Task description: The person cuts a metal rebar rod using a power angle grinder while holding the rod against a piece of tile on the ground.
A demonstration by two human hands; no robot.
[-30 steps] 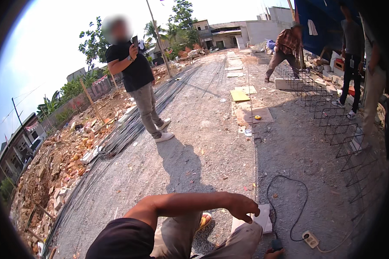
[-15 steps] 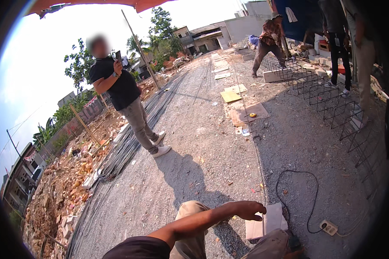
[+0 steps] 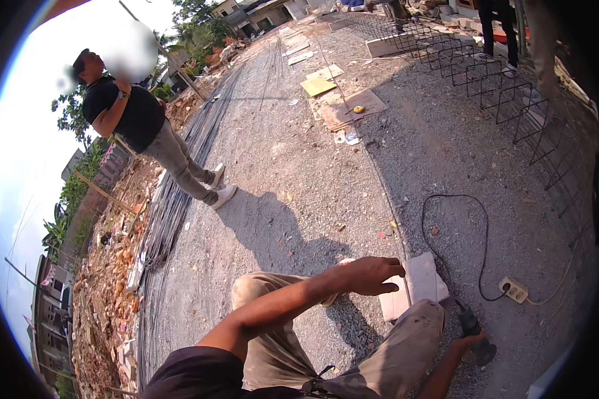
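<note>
My left hand [image 3: 374, 274] reaches across to a thin metal rod [image 3: 406, 284], its fingertips beside the rod and its thumb apart. No firm grip on the rod shows. Under the rod lies a pale block [image 3: 424, 276] on the gravel, partly hidden by my right knee. At the lower right my right hand [image 3: 470, 342] is closed around a dark corded power tool [image 3: 471, 324], which looks like an angle grinder. The tool is low over the gravel beside my right leg, and its disc cannot be made out clearly.
A black cable [image 3: 484, 229] loops over the gravel to a white extension socket [image 3: 513, 290]. Rebar cages [image 3: 506, 110] run along the right. Boards with a yellow tape measure [image 3: 359, 109] lie ahead. A person [image 3: 140, 126] stands at left beside long rods [image 3: 170, 219].
My view has tilted down and turned right. My right hand has come into view with the power tool. My left hand stays near the rod over the pale block.
</note>
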